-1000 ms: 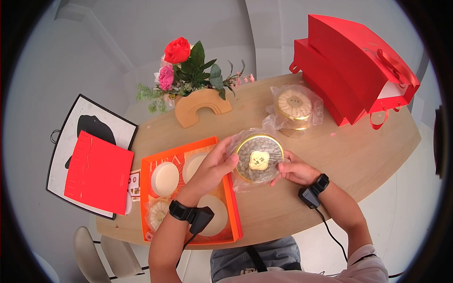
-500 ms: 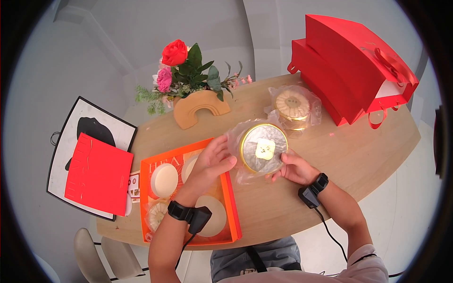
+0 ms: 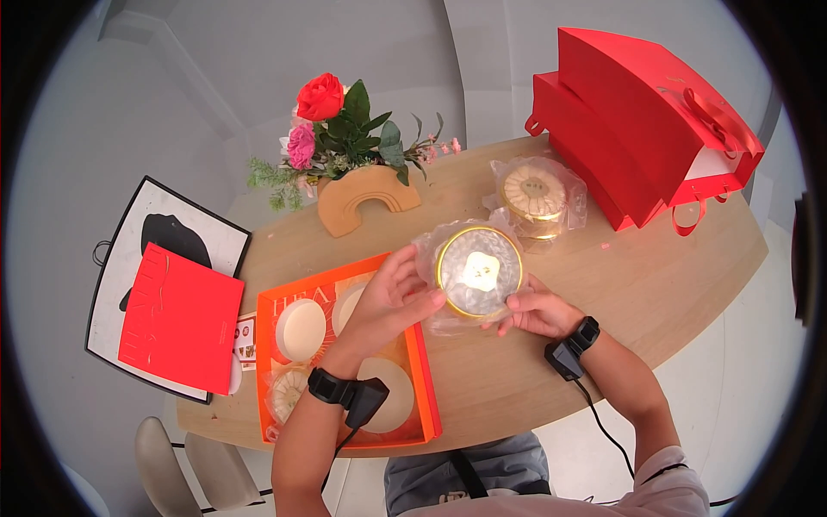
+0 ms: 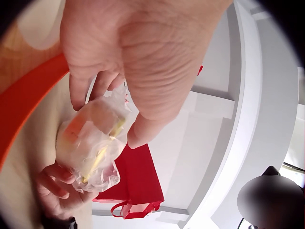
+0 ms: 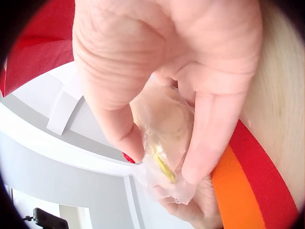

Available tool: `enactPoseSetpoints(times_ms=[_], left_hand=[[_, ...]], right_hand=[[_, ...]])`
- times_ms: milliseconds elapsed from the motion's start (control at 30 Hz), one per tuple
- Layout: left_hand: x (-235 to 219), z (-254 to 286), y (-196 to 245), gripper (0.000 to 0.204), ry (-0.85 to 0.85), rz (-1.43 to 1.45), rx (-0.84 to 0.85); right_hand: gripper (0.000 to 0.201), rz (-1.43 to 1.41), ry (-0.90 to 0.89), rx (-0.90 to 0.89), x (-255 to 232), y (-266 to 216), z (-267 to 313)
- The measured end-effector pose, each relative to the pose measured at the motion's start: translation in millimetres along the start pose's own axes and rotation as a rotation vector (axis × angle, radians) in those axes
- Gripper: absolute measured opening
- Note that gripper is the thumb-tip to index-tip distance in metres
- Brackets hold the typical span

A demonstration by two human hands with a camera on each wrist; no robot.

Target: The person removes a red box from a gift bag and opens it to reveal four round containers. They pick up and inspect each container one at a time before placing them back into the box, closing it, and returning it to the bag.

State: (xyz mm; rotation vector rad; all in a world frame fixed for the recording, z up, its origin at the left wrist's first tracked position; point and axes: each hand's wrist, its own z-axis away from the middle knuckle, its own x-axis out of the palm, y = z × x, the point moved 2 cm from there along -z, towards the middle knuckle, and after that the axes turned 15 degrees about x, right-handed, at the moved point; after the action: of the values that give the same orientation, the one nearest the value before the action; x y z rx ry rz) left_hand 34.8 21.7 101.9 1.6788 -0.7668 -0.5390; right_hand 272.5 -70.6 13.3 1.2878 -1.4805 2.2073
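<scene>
A round tin (image 3: 479,272) with a gold rim and a shiny gold label is in clear plastic wrap, held above the table between both hands. My left hand (image 3: 392,297) grips its left side, thumb at the lower edge. On the lower right, my right hand (image 3: 543,310) holds it with the thumb on the rim. The left wrist view shows the wrapped tin (image 4: 90,143) between thumb and fingers of my left hand (image 4: 128,57). In the right wrist view the wrap (image 5: 164,129) lies between thumb and fingers of my right hand (image 5: 167,62).
An orange box (image 3: 420,370) with round cream pieces stands at the left front. Behind the hands are wrapped stacked tins (image 3: 534,194) and a flower vase (image 3: 366,198). Red bags (image 3: 620,129) stand back right; a red booklet (image 3: 181,319) lies on a framed board at the left.
The held tin has risen slightly and tilted since a second ago, its label now bright with glare. My left thumb has moved onto its lower edge.
</scene>
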Motion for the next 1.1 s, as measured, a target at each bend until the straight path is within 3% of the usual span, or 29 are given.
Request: enactPoseSetpoints(times_ms=[300,400,467,600,700,900,1000,1067,1100], left_hand=[[12,-4,2,0.087,-0.013,-0.072,0.001],[11,-3,4,0.088,0.083,-0.047,0.010],[5,-3,0,0.087,0.176,-0.065,-0.071],[1,-3,-11,0.086,0.278,-0.012,0.002],[8,-4,2,0.071,0.422,0.110,-0.044],[7,-3,3,0.073,0.430,0.077,-0.091],[3,-4,-3,0.088,0.395,0.090,-0.057],[3,-4,-4,0.088,0.383,0.047,-0.041],[3,-3,-3,0.088,0.382,0.047,-0.041]], right_hand=[[0.072,0.049,0.042,0.004,11,4,1],[0.063,0.117,-0.013,-0.014,0,8,-1],[0.048,0.126,0.037,0.013,1,4,-3],[0.037,0.192,0.139,0.043,6,0,-4],[0.034,0.184,0.193,0.086,7,-1,-3],[0.039,0.217,0.165,0.106,-1,3,-3],[0.048,0.278,0.127,0.126,7,0,-1],[0.071,0.311,0.152,-0.012,24,-3,0],[0.071,0.311,0.152,-0.012,22,-2,0]])
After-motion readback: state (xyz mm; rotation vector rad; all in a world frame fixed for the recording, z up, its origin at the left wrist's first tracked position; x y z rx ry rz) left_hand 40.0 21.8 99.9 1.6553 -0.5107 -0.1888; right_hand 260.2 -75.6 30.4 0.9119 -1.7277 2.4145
